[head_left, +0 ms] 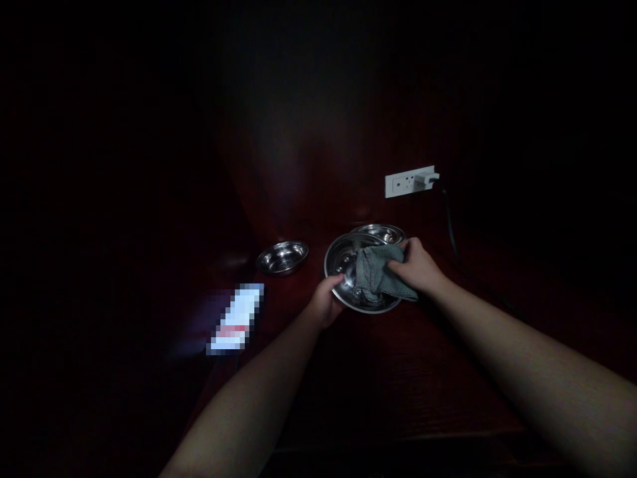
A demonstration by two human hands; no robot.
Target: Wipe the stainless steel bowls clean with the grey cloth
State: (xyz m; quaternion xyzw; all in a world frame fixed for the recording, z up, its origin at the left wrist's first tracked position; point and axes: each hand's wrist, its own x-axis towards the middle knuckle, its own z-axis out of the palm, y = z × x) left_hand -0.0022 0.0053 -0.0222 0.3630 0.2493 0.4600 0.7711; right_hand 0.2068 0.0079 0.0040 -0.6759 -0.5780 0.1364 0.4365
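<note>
A shiny metal bowl [337,255] is tilted toward me above the dark red table. My left hand [328,302] grips its lower left rim, thumb over the edge and fingers hidden beneath. Bunched in my right hand [418,265] is a grey-green cloth [381,272], pressed against the inside of the bowl on its right side. Part of the cloth hangs over the rim. Just behind the held bowl, a second metal bowl [391,232] stands on the table, partly covered from view. A third, shallow metal bowl [283,257] rests apart, to the left.
A lit, blurred-out screen [236,322] lies at the table's left side. On the back wall is a white socket plate [398,184] with a plug [425,178] in it, and a dark cable [450,226] runs down from there. The surroundings are very dark.
</note>
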